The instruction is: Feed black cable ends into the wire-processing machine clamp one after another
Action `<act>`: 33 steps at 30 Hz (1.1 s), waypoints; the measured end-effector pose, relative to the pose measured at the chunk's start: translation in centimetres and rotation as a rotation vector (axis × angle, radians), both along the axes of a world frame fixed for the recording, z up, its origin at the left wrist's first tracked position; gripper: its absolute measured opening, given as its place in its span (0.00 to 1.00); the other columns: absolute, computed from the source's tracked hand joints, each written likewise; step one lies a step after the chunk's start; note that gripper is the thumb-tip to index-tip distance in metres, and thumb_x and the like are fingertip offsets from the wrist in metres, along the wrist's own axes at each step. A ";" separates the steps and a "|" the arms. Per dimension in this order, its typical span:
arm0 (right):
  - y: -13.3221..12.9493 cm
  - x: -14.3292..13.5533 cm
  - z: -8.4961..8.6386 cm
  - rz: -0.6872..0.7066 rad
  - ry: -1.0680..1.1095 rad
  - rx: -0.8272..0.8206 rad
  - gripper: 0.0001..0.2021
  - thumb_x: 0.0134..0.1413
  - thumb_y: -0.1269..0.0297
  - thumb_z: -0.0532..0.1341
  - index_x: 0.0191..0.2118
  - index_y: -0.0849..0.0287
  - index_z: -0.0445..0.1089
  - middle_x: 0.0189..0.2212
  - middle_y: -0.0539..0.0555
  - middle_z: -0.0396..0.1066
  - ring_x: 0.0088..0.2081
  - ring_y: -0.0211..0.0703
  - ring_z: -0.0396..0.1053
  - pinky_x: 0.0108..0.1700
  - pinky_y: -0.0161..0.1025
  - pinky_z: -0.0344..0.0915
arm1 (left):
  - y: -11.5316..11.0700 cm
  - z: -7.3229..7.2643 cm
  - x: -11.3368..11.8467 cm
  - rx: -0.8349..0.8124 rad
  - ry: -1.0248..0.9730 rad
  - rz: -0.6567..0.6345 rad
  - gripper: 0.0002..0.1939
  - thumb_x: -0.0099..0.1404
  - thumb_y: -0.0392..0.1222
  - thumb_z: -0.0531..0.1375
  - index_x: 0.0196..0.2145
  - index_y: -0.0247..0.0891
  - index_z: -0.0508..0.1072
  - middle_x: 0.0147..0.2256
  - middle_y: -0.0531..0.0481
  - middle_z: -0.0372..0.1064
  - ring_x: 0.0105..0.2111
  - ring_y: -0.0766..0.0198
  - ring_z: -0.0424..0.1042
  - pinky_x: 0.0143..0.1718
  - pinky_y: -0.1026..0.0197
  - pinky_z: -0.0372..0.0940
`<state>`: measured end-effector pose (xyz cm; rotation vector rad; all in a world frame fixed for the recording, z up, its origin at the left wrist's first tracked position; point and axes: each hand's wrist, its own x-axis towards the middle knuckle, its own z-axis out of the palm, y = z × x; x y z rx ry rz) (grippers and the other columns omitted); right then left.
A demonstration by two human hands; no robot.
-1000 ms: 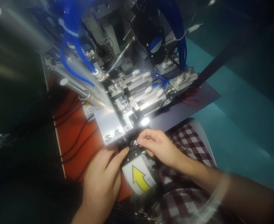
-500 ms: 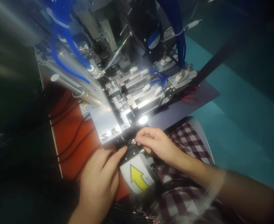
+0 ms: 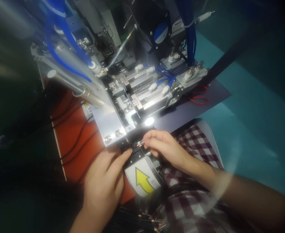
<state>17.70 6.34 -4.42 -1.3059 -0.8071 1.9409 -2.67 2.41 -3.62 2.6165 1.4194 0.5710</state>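
Note:
In the head view, my right hand (image 3: 165, 147) pinches the tips of thin red and whitish wires (image 3: 140, 143) just below the bright lamp. My left hand (image 3: 106, 181) is closed, its thumb and fingertip pressed together at the dark end of what looks like the same cable. The cable's run behind the left fingers is hidden. Both hands are over a small black fixture (image 3: 135, 156) at the front of the metal machine (image 3: 142, 94). Beneath the fixture is a white plate with a yellow arrow (image 3: 143, 181).
Blue air hoses (image 3: 71, 42) and metal cylinders fill the machine's upper part. A steel post (image 3: 65, 82) sticks up at the left above an orange surface (image 3: 77, 142). Several dark cables with copper-coloured ends (image 3: 154, 221) lie low near the checked cloth (image 3: 195, 145).
The view has shifted slightly, so the machine sits a little higher. Both hands keep nearly the same grip and place at the fixture.

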 end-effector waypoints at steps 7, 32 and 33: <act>0.1 -0.1 0.4 -0.013 0.013 -0.049 0.05 0.49 0.76 0.59 0.25 0.62 0.67 0.13 0.40 0.58 0.18 0.28 0.53 0.22 0.30 0.50 | 0.2 0.1 0.1 0.010 0.003 0.001 0.19 0.63 0.24 0.55 0.49 0.37 0.70 0.41 0.46 0.67 0.41 0.61 0.68 0.41 0.61 0.65; -0.3 -0.2 0.0 -0.039 0.054 -0.037 0.06 0.51 0.73 0.61 0.25 0.61 0.67 0.13 0.39 0.56 0.17 0.28 0.52 0.22 0.31 0.51 | 0.1 0.2 0.1 0.008 0.011 0.004 0.19 0.63 0.24 0.55 0.49 0.38 0.69 0.42 0.45 0.66 0.42 0.60 0.68 0.41 0.59 0.65; -0.3 -0.2 0.0 -0.039 0.055 -0.037 0.05 0.51 0.73 0.61 0.25 0.61 0.67 0.13 0.39 0.57 0.17 0.28 0.52 0.23 0.31 0.51 | 0.1 0.2 0.1 0.007 0.013 0.004 0.19 0.63 0.24 0.55 0.49 0.38 0.69 0.42 0.45 0.66 0.42 0.60 0.68 0.41 0.59 0.65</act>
